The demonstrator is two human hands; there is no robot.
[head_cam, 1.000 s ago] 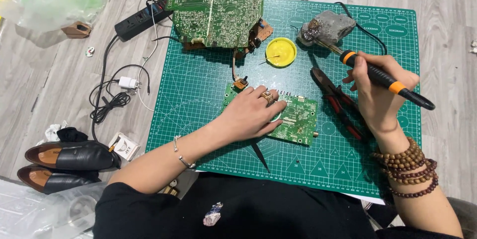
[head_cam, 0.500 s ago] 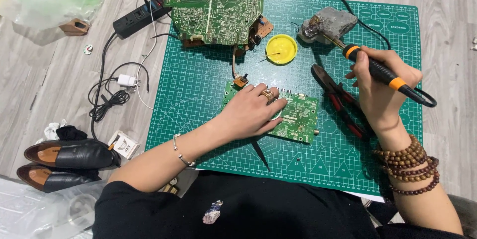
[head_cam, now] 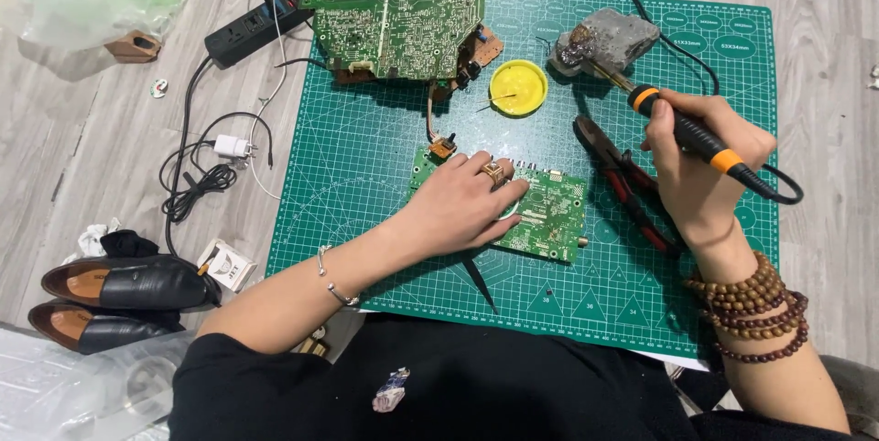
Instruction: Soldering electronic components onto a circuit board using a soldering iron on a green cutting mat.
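Currently left hand [head_cam: 462, 207] lies flat, pinning the small green board [head_cam: 540, 212]; right hand [head_cam: 700, 166] is wrapped around the soldering iron [head_cam: 682, 130], tip in the cleaning block [head_cam: 604, 38]. Wipe tip clean, keep board pinned.

**Both hands low over the bench**

The left hand [head_cam: 462, 207] lies palm down, fingers [head_cam: 502, 196] spread flat and pointing right, forearm angled in from the lower left. The right hand [head_cam: 700, 171] is curled in a pen-like grip, wrist bent, forearm rising from the lower right.
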